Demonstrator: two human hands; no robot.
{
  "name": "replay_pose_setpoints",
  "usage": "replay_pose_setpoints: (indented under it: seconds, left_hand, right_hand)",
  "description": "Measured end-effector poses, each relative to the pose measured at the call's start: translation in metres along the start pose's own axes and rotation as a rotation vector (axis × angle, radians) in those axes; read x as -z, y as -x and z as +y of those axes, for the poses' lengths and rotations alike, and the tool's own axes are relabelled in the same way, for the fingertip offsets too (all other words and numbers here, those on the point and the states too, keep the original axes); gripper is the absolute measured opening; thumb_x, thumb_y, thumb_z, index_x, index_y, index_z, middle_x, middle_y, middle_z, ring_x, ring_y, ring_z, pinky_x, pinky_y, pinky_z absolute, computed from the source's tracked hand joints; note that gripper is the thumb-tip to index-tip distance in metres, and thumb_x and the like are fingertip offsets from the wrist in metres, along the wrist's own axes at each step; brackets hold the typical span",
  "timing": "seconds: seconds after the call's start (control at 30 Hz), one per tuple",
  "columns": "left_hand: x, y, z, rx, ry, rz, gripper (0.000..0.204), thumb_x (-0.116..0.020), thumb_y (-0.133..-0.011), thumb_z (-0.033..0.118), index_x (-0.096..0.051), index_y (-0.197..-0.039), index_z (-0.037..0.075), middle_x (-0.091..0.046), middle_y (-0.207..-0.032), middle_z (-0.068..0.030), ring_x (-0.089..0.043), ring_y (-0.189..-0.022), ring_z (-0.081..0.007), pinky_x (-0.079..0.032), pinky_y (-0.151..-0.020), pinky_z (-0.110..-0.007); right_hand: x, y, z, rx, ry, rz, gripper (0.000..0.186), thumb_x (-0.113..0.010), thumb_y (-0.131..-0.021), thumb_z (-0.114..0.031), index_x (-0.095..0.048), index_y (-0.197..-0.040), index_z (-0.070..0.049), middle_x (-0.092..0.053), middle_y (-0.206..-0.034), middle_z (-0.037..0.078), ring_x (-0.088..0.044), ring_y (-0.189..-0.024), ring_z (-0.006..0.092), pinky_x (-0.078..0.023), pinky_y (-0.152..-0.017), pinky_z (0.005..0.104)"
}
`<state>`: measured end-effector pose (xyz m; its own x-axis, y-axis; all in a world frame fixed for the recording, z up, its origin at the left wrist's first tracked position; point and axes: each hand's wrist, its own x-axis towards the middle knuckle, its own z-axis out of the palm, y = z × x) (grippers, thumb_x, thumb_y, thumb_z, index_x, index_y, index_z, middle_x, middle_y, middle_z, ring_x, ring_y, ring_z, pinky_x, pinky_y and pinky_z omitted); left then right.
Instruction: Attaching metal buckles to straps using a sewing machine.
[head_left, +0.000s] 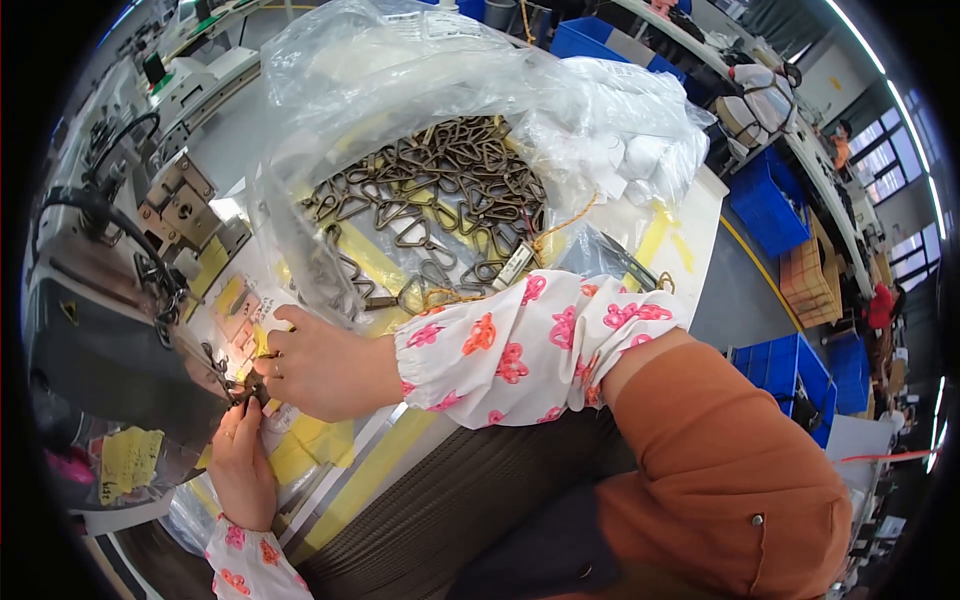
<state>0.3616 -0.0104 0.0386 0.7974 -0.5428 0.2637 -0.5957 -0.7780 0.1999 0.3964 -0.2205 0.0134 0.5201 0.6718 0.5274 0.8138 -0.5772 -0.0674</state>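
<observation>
My left hand (243,468) is raised beside the sewing machine (110,350), thumb and fingertips pinched on a small dark piece (247,388) under the lit needle area. My right hand (330,370) comes in from the right with curled fingers, its fingertips close to the same piece. What its fingers grip is hidden. A ring shows on each hand. Just beyond my right hand, a large heap of bronze-coloured bent-wire metal hooks (440,190) lies in an opened clear plastic bag (370,80). White flowered sleeve covers (500,350) cover both forearms.
Yellow tape strips (375,470) cross the white tabletop. A white tag (513,266) on orange string and dark tweezers (630,262) lie right of the hooks. Dark ribbed fabric (440,500) spreads at the near edge. Blue crates (770,205) stand on the floor at right.
</observation>
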Motion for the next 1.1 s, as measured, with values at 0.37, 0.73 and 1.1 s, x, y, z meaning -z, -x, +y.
replay_pose_setpoints:
  seconds: [0.37,0.73,1.1]
  left_hand:
    - [-0.005,-0.008,-0.006,0.031,0.182,-0.015,0.026,-0.043,-0.085,-0.006,-0.055,-0.108,-0.003,-0.057,-0.099,-0.0188,-0.055,-0.094,-0.0350,-0.043,-0.080,-0.036]
    - [-0.011,-0.008,-0.008,0.264,0.129,-0.176,0.029,-0.048,-0.084,-0.001,-0.057,-0.110,0.008,-0.058,-0.108,-0.0120,-0.058,-0.096,-0.0280,-0.047,-0.075,-0.034]
    - [-0.003,0.002,0.002,-0.237,-0.057,0.047,0.016,-0.056,-0.075,0.001,-0.057,-0.090,0.001,-0.053,-0.119,-0.0086,-0.052,-0.105,-0.0246,-0.047,-0.083,-0.035]
  right_hand:
    - [-0.003,-0.007,0.010,-0.027,0.024,-0.079,0.014,-0.056,-0.070,-0.016,-0.066,-0.078,-0.013,-0.059,-0.087,-0.003,-0.054,-0.087,0.0158,-0.030,-0.091,0.0421]
    - [-0.008,0.002,0.014,-0.015,-0.056,0.023,0.026,-0.057,-0.069,-0.009,-0.064,-0.094,-0.009,-0.061,-0.099,0.000,-0.052,-0.101,0.0166,-0.030,-0.097,0.0467]
    - [0.007,0.011,-0.005,0.043,-0.116,-0.018,0.030,-0.058,-0.065,-0.008,-0.061,-0.095,-0.003,-0.060,-0.110,0.007,-0.052,-0.100,0.0213,-0.036,-0.092,0.0422]
